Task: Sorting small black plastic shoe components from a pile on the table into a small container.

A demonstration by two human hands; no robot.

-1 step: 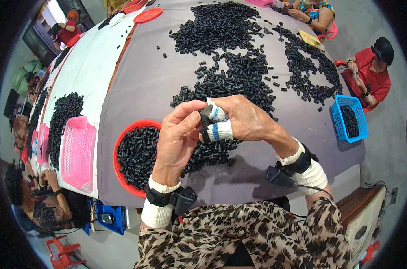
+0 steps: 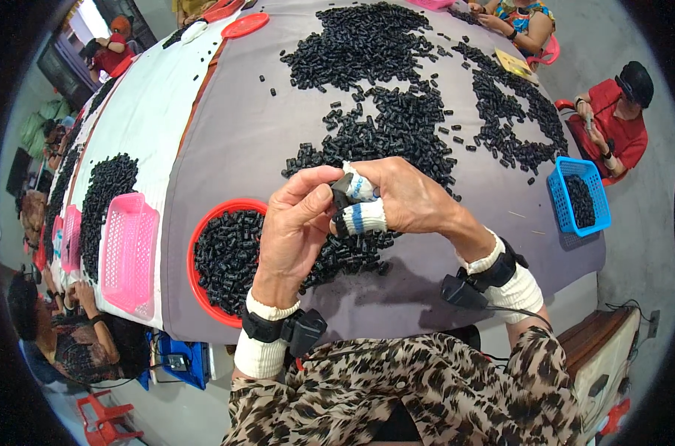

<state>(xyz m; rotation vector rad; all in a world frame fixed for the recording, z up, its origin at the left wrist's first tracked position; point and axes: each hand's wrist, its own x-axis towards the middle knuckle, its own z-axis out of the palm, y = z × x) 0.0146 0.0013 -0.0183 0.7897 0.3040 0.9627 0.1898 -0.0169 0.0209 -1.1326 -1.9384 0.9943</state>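
Note:
Over the near middle of the table my two hands meet around a small black cylindrical piece (image 2: 340,198), partly hidden by the fingers. My left hand (image 2: 291,219) is closed, with thumb and forefinger pinching the piece. My right hand (image 2: 419,195) grips it from the other side, its thumb and forefinger wrapped in white cloth finger covers (image 2: 365,217) with blue marks. Behind and below the hands spreads a large pile of similar black pieces (image 2: 386,130). A red round tray (image 2: 194,286) filled with more of them stands beside my left wrist.
A pink perforated basket (image 2: 130,253) stands on the white cloth at left, next to another black pile (image 2: 113,186). At the right edge, a blue basket (image 2: 557,195) holds black pieces. A person in red (image 2: 620,130) sits beyond it; others sit around the table (image 2: 226,141).

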